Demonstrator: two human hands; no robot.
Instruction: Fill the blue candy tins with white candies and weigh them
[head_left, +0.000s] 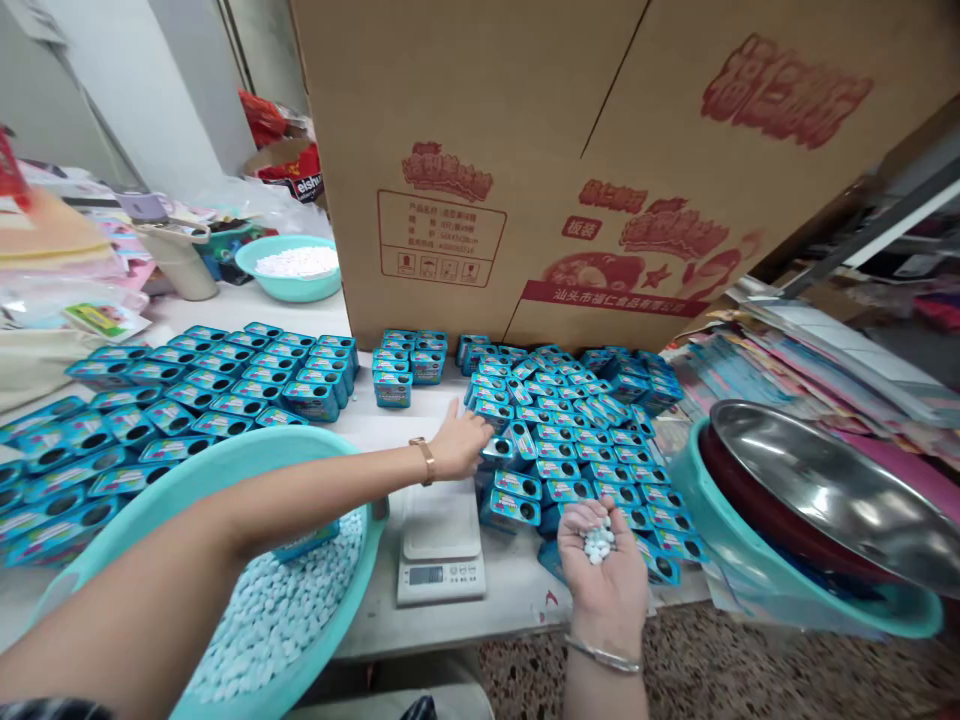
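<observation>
My left hand [459, 440] reaches across the table, its fingers closed on a small blue tin [496, 449] at the left edge of a heap of blue tins [577, 430]. My right hand [604, 575] lies palm up near the table's front edge, cupping a small pile of white tablets [598, 541]. A white digital scale [441, 545] sits between the two hands. Below my left forearm stands a teal basin [225, 470] full of white tablets.
Rows of blue tins [172, 400] cover the left side; a small stack [409, 362] stands by a large cardboard box [600, 160]. A steel bowl [825, 490] rests on a teal basin [757, 585] at right. Another teal bowl of tablets [292, 268] is at the back.
</observation>
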